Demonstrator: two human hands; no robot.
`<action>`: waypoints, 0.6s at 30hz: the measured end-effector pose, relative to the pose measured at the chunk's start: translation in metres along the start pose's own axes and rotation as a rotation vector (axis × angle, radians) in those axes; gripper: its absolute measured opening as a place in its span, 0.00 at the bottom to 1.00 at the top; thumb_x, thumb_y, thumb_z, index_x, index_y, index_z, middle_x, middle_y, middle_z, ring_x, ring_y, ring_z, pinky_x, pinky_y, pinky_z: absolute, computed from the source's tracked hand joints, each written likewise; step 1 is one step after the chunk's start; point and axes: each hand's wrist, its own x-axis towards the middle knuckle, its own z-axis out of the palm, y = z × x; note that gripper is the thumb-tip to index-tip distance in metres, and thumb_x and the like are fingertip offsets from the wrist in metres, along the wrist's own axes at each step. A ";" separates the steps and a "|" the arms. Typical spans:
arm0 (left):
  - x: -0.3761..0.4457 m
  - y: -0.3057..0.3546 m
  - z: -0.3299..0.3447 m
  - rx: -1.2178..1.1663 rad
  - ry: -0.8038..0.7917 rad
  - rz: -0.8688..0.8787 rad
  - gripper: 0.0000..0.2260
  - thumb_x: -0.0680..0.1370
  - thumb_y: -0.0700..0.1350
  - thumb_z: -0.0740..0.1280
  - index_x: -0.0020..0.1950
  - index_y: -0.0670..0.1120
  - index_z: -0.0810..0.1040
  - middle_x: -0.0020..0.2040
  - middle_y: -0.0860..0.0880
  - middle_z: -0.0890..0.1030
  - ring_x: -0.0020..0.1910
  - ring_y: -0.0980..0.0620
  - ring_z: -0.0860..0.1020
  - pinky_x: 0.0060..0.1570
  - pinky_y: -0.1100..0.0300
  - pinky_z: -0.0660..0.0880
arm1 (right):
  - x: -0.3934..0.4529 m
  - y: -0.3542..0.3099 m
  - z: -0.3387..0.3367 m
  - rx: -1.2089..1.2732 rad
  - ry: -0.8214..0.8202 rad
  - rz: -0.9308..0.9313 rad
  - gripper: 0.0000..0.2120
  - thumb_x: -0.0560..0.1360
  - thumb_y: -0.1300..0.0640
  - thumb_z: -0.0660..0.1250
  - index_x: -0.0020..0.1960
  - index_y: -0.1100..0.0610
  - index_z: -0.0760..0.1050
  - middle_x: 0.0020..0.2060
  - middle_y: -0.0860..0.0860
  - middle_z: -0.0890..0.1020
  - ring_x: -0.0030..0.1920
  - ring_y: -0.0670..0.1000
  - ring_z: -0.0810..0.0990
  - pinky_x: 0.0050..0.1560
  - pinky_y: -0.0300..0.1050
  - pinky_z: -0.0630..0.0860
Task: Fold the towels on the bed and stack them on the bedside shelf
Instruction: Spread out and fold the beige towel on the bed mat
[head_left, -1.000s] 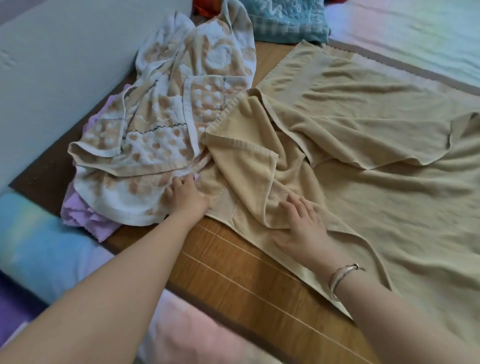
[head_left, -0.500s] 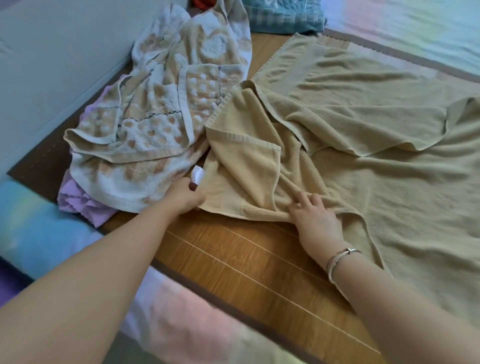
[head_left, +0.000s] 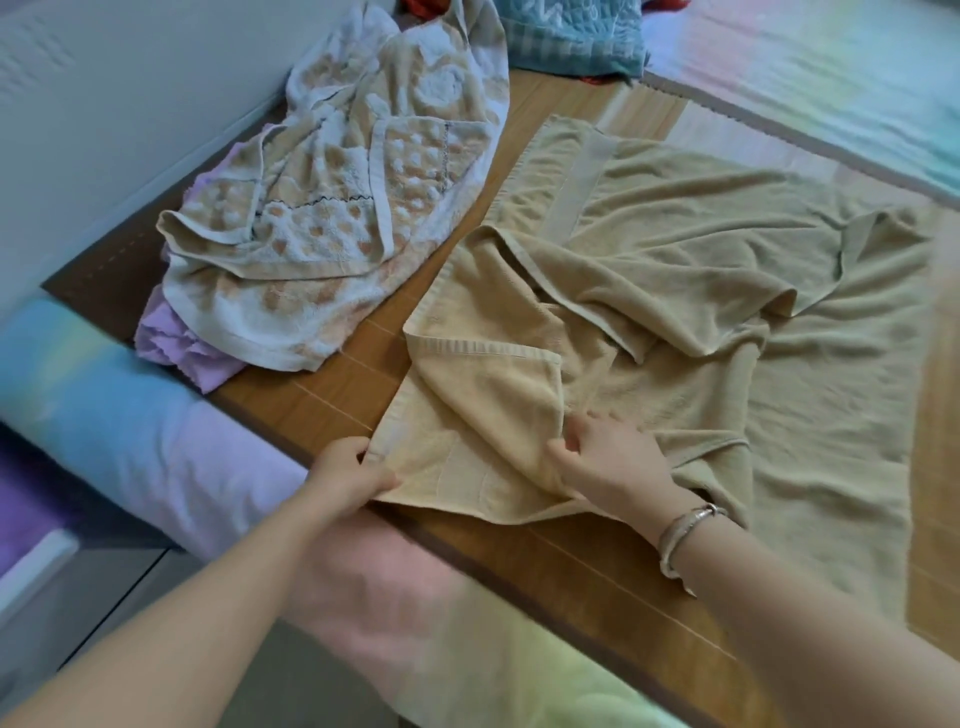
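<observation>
A large beige towel (head_left: 701, 291) lies rumpled across the brown bamboo mat (head_left: 519, 551) on the bed, its near left part folded over itself. My left hand (head_left: 347, 475) pinches the towel's near left corner at the mat's edge. My right hand (head_left: 610, 462), with a bracelet on the wrist, grips a fold of the same towel a little to the right. A white and orange patterned towel (head_left: 332, 218) is heaped at the left, on top of a lilac towel (head_left: 171, 343). The shelf is not in view.
A teal patterned cloth (head_left: 566, 31) and a bit of red fabric (head_left: 421, 8) lie at the far end of the mat. A pale wall (head_left: 130, 93) runs along the left. The pastel bedsheet (head_left: 130, 415) drops off at the near edge.
Both hands have pulled the beige towel's near left part toward me and away from the patterned heap. My left hand left the patterned towel and took the beige corner.
</observation>
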 end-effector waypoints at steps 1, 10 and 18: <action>0.001 -0.007 -0.007 -0.008 0.032 0.001 0.08 0.71 0.43 0.74 0.44 0.41 0.78 0.39 0.48 0.78 0.37 0.51 0.74 0.33 0.61 0.67 | 0.006 -0.007 0.008 0.089 0.011 0.039 0.19 0.72 0.35 0.51 0.43 0.49 0.69 0.41 0.48 0.75 0.46 0.52 0.73 0.48 0.50 0.71; 0.011 -0.036 -0.040 -0.047 0.351 0.033 0.12 0.69 0.45 0.75 0.41 0.37 0.79 0.35 0.47 0.76 0.37 0.49 0.72 0.33 0.59 0.65 | 0.019 -0.081 0.028 0.783 0.189 -0.114 0.10 0.74 0.59 0.64 0.54 0.52 0.72 0.36 0.44 0.75 0.37 0.45 0.73 0.41 0.45 0.72; 0.017 -0.051 -0.053 -0.268 0.389 0.026 0.09 0.77 0.49 0.66 0.50 0.45 0.75 0.48 0.47 0.81 0.46 0.48 0.78 0.41 0.57 0.72 | 0.014 -0.133 0.057 0.402 0.138 -0.424 0.15 0.78 0.54 0.59 0.64 0.44 0.73 0.47 0.45 0.77 0.44 0.47 0.75 0.40 0.43 0.70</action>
